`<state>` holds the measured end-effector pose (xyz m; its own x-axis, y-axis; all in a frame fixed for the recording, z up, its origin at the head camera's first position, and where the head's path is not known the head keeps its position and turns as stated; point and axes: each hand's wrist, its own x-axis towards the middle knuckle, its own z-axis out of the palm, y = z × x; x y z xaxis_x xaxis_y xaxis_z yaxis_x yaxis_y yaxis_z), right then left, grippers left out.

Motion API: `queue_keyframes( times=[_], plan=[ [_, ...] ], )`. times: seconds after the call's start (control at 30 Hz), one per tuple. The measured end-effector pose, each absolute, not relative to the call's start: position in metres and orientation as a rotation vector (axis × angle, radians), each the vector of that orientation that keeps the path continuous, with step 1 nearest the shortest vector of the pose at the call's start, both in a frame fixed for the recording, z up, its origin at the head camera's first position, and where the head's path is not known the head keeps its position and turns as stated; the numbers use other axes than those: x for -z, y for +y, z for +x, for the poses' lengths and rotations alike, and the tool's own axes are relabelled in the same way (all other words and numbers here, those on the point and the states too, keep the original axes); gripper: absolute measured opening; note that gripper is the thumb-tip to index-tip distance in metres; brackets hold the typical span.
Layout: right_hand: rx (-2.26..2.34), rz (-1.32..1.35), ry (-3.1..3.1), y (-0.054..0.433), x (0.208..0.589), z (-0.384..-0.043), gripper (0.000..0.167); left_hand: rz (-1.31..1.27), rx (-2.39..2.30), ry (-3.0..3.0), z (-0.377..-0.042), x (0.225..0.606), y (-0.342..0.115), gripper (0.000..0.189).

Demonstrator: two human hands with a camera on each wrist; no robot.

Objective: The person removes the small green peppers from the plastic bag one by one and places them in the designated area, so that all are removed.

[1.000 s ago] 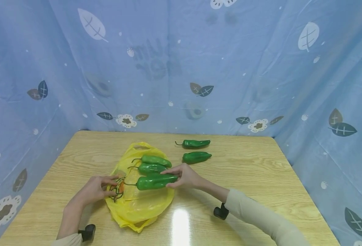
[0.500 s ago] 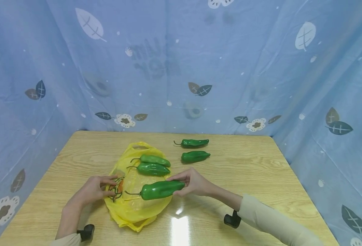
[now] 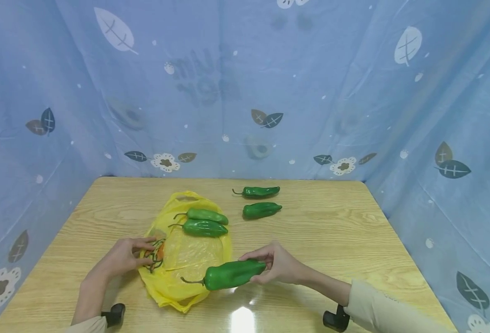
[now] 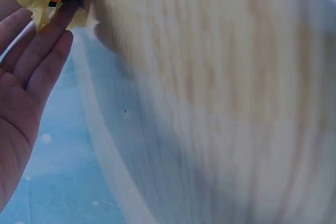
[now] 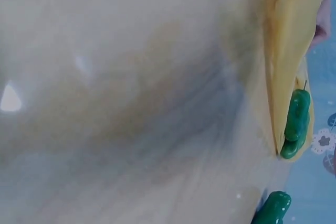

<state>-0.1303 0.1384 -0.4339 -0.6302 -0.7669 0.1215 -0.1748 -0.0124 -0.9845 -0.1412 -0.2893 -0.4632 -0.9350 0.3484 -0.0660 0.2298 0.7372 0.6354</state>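
Note:
Near the front of the table my right hand grips a long green pepper by its pointed end. The pepper's stem points left, over the front right part of a spread yellow plastic bag. On the bag's far part lie two more green peppers, a lighter one behind a darker one. My left hand touches the bag's left edge beside its orange and black print, and in the left wrist view its fingers look fairly straight. The right wrist view leaves the held pepper out.
Two further green peppers, one with a stem and one without a visible stem, lie behind the bag's right side on the wooden table. A blue patterned curtain surrounds the table at the back and sides.
My right hand has pulled the pepper away from the other two on the bag, moving right and toward the front edge. The left hand stays at the bag's left edge.

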Motion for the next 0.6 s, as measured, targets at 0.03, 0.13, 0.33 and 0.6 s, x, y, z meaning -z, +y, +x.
queue_keyframes(
  times=[0.03,0.13,0.33,0.6],
  plan=[
    [1.694,-0.975,1.795,0.14,0.435,-0.128,0.041,0.464,-0.972,2.76,-0.141,0.463,-0.289,0.034],
    [1.713,-0.953,1.767,0.144,0.437,-0.121,0.04,0.47,-0.969,2.765,-0.141,0.463,-0.29,0.033],
    [1.772,-0.957,1.717,0.157,0.438,-0.111,0.04,0.475,-0.96,2.765,-0.14,0.463,-0.29,0.033],
    [1.788,-0.964,1.737,0.184,0.439,-0.107,0.04,0.469,-0.972,2.759,-0.14,0.463,-0.289,0.033]
  ],
)
